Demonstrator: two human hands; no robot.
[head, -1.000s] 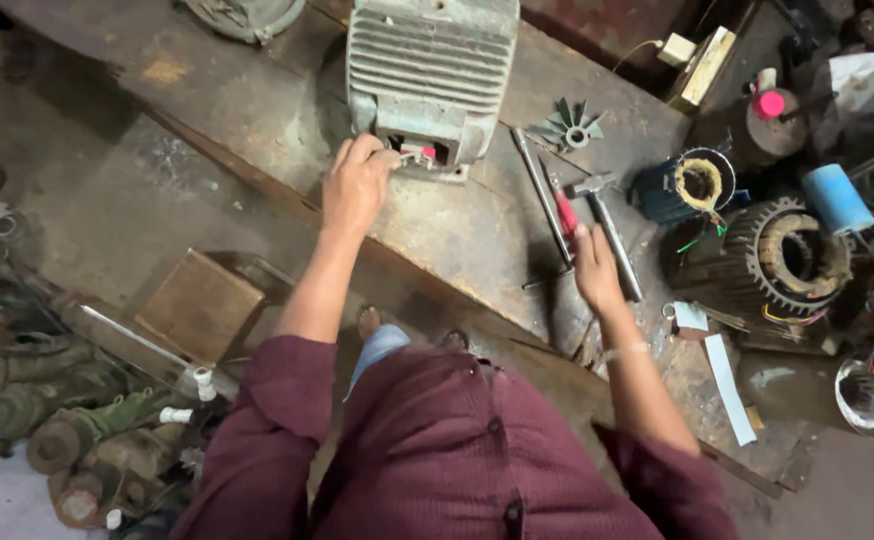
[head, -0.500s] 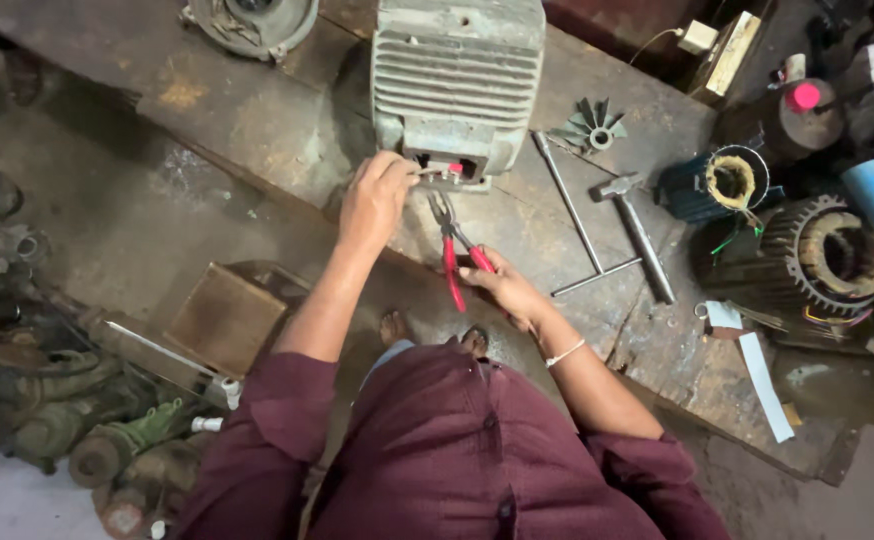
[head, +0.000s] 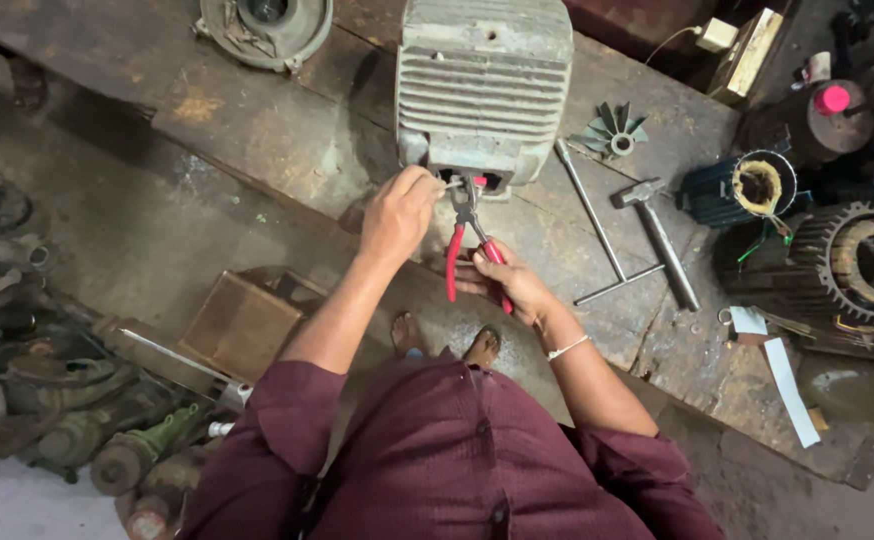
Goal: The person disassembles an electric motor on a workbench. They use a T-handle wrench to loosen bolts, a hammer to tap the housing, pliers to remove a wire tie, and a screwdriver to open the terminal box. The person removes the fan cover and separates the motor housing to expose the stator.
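A grey finned electric motor housing (head: 485, 80) stands on a worn wooden workbench (head: 287, 130). My left hand (head: 399, 212) pinches a small wire or terminal at the motor's open terminal box (head: 472, 180). My right hand (head: 509, 282) holds red-handled pliers (head: 462, 240), whose jaws point up into that same box, right beside my left fingertips.
On the bench right of the motor lie a T-shaped metal rod (head: 602, 250), a hammer (head: 657, 235) and a small fan impeller (head: 612, 130). Wound stators (head: 857, 265) and a coil (head: 742, 190) sit far right. A motor end cover (head: 267, 25) lies top left; scrap parts (head: 77, 420) crowd the floor.
My right hand picked the pliers up from the bench's right side and brought them to the terminal box. My left hand stayed at the box.
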